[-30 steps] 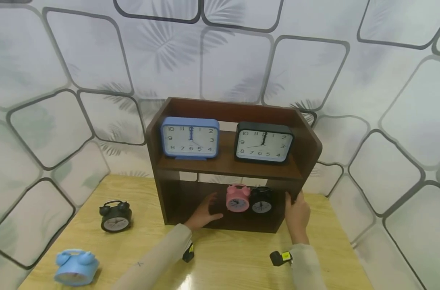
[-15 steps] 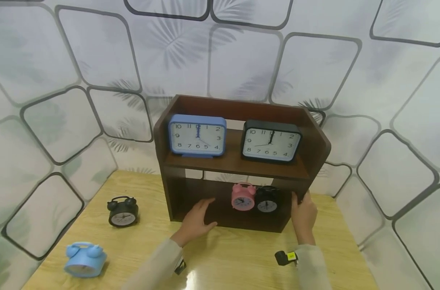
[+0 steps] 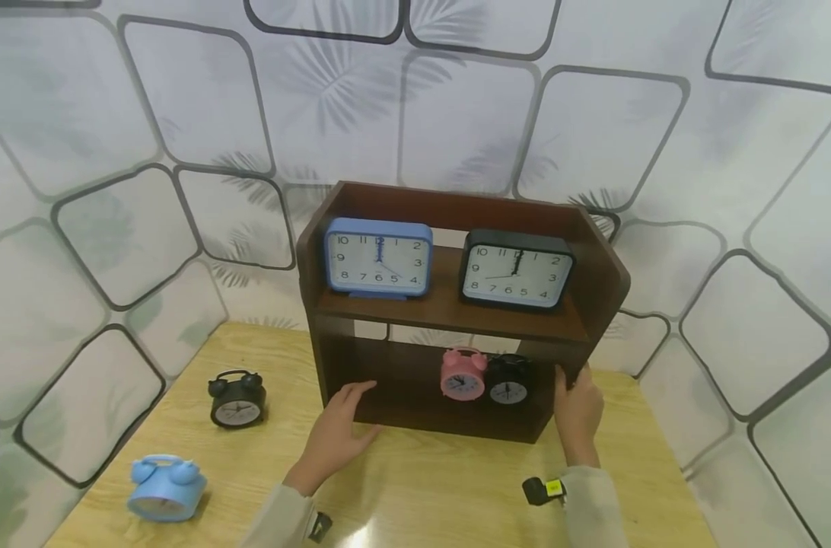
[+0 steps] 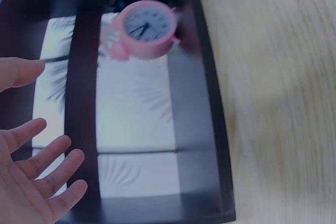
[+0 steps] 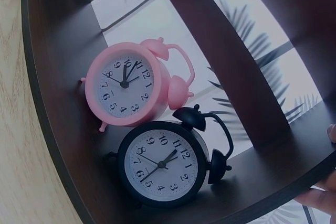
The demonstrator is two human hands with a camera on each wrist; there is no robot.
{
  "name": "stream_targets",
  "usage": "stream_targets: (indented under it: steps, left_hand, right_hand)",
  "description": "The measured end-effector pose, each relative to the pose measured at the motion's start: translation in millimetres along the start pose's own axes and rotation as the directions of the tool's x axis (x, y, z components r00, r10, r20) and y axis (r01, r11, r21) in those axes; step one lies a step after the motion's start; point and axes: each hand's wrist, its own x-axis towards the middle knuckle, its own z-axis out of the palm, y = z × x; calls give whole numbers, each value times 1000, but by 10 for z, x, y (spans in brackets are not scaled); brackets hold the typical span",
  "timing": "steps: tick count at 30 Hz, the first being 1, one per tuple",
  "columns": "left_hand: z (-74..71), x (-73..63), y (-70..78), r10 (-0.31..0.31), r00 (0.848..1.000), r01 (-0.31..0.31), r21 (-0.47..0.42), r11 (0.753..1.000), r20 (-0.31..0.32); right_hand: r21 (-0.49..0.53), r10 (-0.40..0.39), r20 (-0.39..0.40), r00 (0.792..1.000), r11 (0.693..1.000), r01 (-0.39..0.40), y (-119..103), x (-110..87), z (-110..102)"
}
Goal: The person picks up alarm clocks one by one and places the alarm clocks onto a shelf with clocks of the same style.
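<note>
A dark brown two-tier shelf (image 3: 415, 313) stands against the wall. My right hand (image 3: 578, 411) grips its right side panel, thumb inside and fingers outside in the right wrist view. On the lower tier, toward the right, a pink twin-bell alarm clock (image 3: 463, 384) sits beside a black twin-bell alarm clock (image 3: 509, 390). Both face outward. My left hand (image 3: 333, 441) is at the lower left front of the shelf, fingers spread and holding nothing. The left wrist view shows those fingers (image 4: 55, 161) apart from the pink clock.
The upper tier holds a blue rectangular clock (image 3: 379, 259) and a black rectangular clock (image 3: 518, 272). At the left of the wooden table (image 3: 443, 487) stand another black alarm clock (image 3: 237, 401) and a light blue alarm clock (image 3: 167, 489). Patterned walls surround the table.
My left hand has drawn back from inside the lower tier, leftward and toward me. The right hand keeps its grip on the side panel. The view has shifted slightly.
</note>
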Motion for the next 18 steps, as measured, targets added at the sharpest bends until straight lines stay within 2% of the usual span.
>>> stream_targets:
  steps: [9,14,18]
  left_hand:
    - [-290,-140,-96,-10,992,20,76,997,-128]
    - [-516,-245,-227,-15,975,47,137,989,-219]
    - [-677,-363,-354,-37,960,93,188,978,-278]
  right_hand:
    - [-7,-3,-3,1000,1000,3,9,-1,-8]
    - [-1,-8,-5,1000,1000,8,9,-6,-5]
    - [2,-19,-15,1000,1000,19,11,-5,-9]
